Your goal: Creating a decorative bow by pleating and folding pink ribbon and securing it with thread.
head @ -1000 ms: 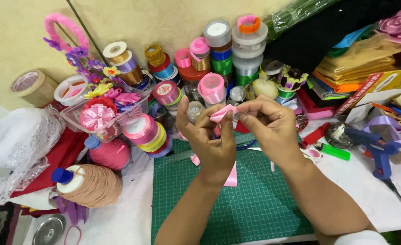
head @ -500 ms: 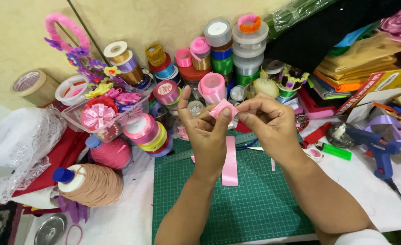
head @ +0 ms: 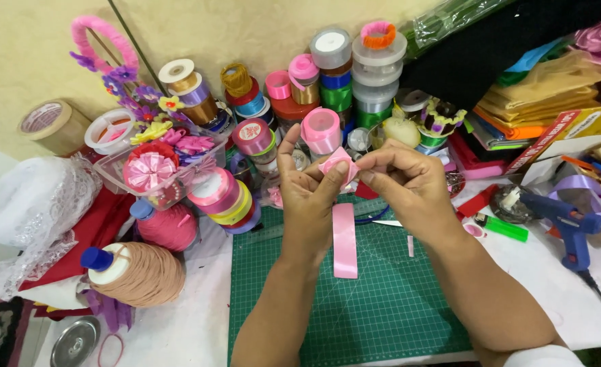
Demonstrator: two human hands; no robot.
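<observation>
Both my hands meet above a green cutting mat (head: pixel 382 312) and pinch a folded pink satin ribbon (head: pixel 345 238). My left hand (head: pixel 307 197) grips the fold from the left with thumb and fingers. From the right, my right hand (head: pixel 402 180) pinches the same folded top. The ribbon's loose tail hangs straight down to the mat.
Many ribbon spools (head: pixel 334 68) are stacked along the back wall. A clear box of ribbon flowers (head: pixel 154 170) sits at the left, with cord cones (head: pixel 137 272) in front. A blue glue gun (head: pixel 562 217) and a green lighter (head: pixel 504 228) lie to the right.
The ribbon's tail, short and bunched a second ago, now hangs down long over the mat. Both hands stay at the folded top, fingers shifted slightly.
</observation>
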